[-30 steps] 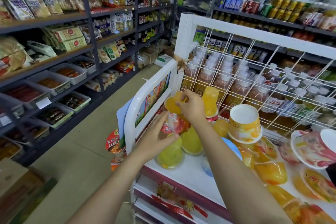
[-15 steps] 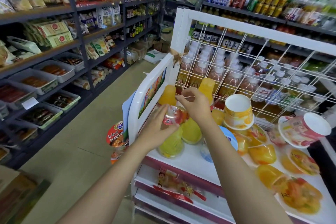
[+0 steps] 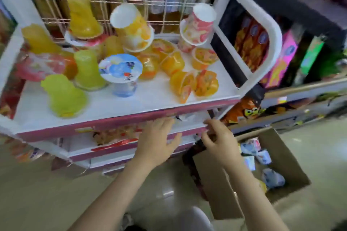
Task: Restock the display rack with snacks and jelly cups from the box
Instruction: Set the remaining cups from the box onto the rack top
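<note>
Yellow and orange plastic jelly cups (image 3: 172, 63) are crowding the white display rack shelf (image 3: 120, 103) while both the left hand (image 3: 156, 142) and right hand (image 3: 219, 140), fingers loosely spread, are hovering over the brown cardboard box (image 3: 277, 163) on the beige floor (image 3: 47, 193).

Two bare forearms enter from bottom of frame, no sleeves visible. Left hand (image 3: 156, 141) bare: no rings, no glove, no watch at wrist. Right hand (image 3: 220, 141) likewise bare. Nails short, detail blurred. Pale rounded shape at bottom centre, unclear.
</note>
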`<state>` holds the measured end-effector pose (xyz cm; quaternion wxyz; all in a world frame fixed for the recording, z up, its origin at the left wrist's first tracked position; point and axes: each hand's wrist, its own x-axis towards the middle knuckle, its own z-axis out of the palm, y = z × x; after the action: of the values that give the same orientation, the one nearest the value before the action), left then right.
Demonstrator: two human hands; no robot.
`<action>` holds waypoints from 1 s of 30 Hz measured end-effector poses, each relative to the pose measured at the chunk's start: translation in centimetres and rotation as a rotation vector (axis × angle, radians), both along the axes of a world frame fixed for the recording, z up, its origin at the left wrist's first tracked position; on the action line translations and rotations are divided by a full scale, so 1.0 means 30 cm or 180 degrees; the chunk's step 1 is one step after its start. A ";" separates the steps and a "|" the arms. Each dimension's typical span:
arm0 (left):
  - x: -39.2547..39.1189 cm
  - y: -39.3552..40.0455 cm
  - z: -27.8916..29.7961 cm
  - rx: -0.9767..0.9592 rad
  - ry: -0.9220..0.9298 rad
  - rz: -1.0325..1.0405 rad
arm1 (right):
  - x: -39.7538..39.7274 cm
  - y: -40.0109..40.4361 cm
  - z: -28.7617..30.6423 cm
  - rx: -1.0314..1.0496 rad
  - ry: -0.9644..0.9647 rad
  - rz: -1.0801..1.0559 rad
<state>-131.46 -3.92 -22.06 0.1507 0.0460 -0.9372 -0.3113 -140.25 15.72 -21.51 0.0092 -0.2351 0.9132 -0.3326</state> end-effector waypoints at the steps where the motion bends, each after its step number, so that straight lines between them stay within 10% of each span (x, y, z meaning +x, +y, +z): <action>1: -0.035 0.075 -0.052 -0.0008 -0.0306 -0.0147 | -0.013 0.099 -0.065 0.0123 -0.0187 -0.0226; 12: -0.347 0.902 -0.694 -0.0031 -0.1938 -0.0324 | -0.283 0.926 -0.701 0.0532 -0.1395 -0.0661; 22: -0.459 1.193 -1.190 0.0052 -0.1722 0.0782 | -0.475 1.070 -1.301 -0.0053 -0.2684 -0.0984; 30: -0.444 1.204 -1.287 0.0468 -0.1144 0.0743 | -0.452 0.851 -1.567 -0.1788 -0.4278 -0.1561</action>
<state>-144.78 32.20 -60.68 0.0125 0.2197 -0.9121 -0.3460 -153.81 41.24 -68.51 0.4281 0.2333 0.6186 -0.6161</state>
